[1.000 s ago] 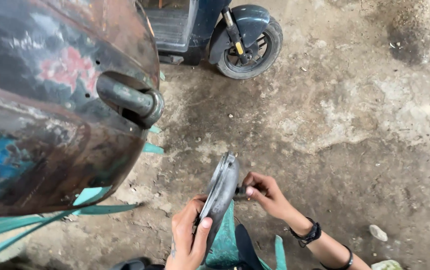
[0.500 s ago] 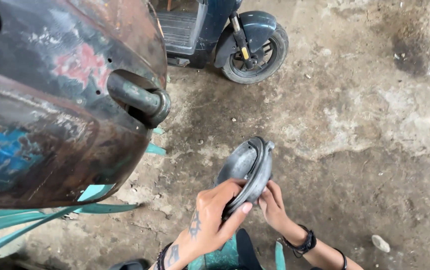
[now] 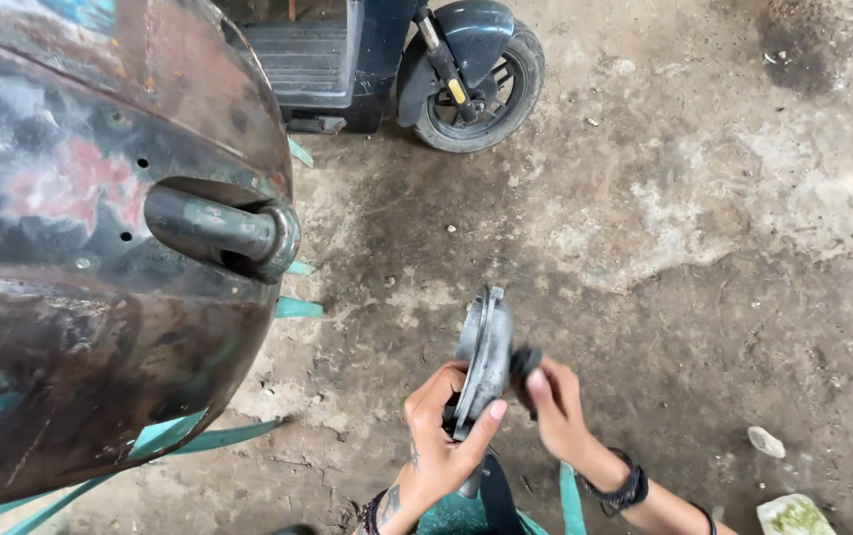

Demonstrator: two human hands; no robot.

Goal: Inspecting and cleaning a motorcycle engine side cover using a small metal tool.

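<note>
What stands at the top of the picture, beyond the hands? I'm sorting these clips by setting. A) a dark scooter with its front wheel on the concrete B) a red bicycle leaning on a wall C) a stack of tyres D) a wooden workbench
A: a dark scooter with its front wheel stands on the stained concrete floor.

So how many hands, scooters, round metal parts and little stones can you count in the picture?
Hands: 2, the left hand and the right hand, both holding the part
Round grey metal part: 1
Dark scooter: 1, only its front wheel and footboard show
Rusty painted shell: 1
Pale stones: 2, a small stone and a greenish stone
Total: 7
</note>
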